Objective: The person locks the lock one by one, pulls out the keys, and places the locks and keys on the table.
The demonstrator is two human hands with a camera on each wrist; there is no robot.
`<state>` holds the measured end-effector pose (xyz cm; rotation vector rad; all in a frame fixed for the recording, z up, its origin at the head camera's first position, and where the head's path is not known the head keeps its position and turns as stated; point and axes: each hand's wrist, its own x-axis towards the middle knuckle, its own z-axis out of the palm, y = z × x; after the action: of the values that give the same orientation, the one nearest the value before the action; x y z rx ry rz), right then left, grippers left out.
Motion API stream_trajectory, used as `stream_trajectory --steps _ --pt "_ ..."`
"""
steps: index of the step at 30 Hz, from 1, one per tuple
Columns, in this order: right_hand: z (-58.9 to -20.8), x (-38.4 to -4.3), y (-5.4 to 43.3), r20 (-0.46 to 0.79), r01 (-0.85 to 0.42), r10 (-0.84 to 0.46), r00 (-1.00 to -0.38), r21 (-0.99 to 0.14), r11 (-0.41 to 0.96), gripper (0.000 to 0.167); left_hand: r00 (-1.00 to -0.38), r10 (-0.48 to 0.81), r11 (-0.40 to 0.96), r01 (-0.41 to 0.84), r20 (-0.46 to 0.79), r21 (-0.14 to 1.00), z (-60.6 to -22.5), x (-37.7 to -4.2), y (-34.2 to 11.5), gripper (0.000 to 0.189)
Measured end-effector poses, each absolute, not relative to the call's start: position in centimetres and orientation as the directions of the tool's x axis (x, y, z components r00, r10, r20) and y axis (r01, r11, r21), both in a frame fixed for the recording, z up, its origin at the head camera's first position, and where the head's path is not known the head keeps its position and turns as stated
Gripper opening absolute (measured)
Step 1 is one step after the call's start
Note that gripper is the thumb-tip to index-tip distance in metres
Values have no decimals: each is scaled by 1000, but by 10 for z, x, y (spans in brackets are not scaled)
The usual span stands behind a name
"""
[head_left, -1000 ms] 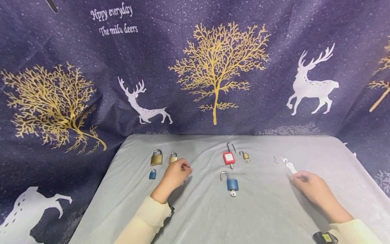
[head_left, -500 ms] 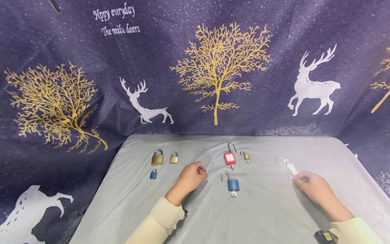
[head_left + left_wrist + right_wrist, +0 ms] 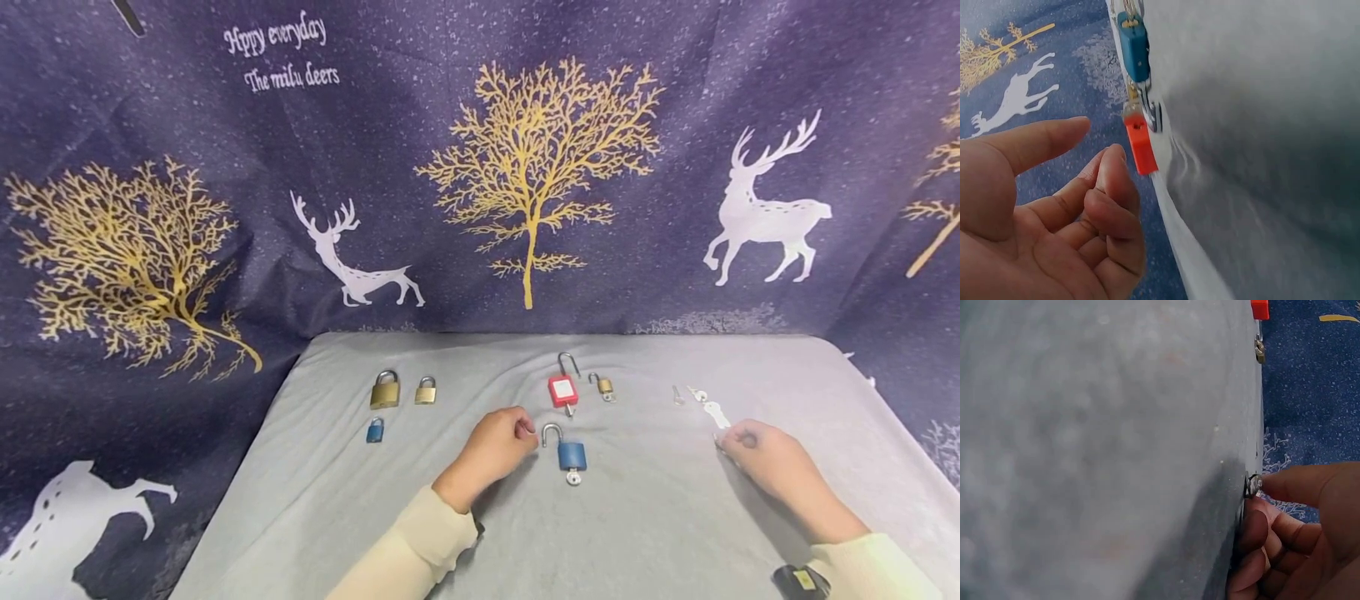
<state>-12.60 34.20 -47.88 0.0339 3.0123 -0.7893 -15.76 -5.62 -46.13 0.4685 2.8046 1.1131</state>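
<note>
L hand (image 3: 497,446): we noted it over mid table (image 3: 645,533) (grey cloth), just beside the swung-out shackle of the big blue padlock (image 3: 572,455). Its grip was spread: in the L wrist view we saw the thumb apart from loosely bent fingers.

R hand (image 3: 772,467): on the R side of the table, fingertips low, approx. at cloth level. Its grip was pinching a small key (image 3: 1255,484) betw. thumb and index; we saw only the metal head clearly, the rest was hidden. Just beyond the fingertips we logged a bright key (image 3: 715,414) lying flat, w/ a second key (image 3: 701,395) close behind it and a tiny key (image 3: 678,396) a bit to the left.

Mid table: we recorded 3 padlocks w/ shackles swung out, i.e. the big blue one, the red padlock (image 3: 563,390) w/ white label behind it, and the mini brass padlock (image 3: 605,386) to the right of the red. Each had a key at its base.

L side: 3 padlocks w/ shackles seated: large brass padlock (image 3: 385,393), smaller brass padlock (image 3: 425,394) to its right, small blue padlock (image 3: 375,431) in front of the large one.

Bkgd: we had a purple-blue backdrop (image 3: 637,42) w/ gold trees, white deer. Both sleeves (image 3: 420,542) were cream.
</note>
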Motion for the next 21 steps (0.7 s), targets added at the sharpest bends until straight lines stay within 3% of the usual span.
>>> stream_trajectory --steps 21 --pt "-462 -129 308 -8 13 11 -1000 -556 831 28 -956 294 794 250 10 555 -472 -150 -17 15"
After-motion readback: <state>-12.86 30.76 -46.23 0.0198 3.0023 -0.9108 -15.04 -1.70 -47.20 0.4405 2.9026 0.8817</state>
